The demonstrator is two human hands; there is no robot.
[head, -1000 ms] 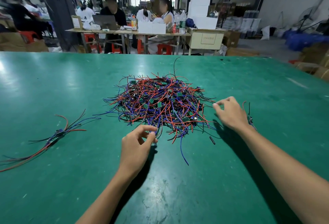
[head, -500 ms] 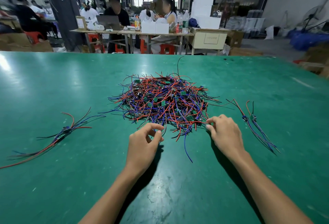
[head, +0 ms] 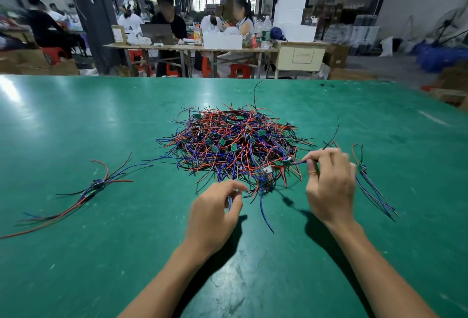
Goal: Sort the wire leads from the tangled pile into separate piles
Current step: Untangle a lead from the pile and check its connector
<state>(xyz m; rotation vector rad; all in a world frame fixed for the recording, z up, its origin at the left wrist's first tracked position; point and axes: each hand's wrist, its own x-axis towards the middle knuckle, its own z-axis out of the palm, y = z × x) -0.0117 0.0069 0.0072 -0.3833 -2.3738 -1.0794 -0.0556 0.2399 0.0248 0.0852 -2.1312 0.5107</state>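
The right hand, which half a second earlier rested at the tangled pile, had lifted, its grip pinching a blue lead drawn from the edge. The left hand pinched another wire at the near side on the green tabletop; two leads were probably coming free.

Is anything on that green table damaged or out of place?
Nothing looks damaged. The tangled pile is messy by nature; small sorted piles lie left and right. One black wire sticks up from the pile.
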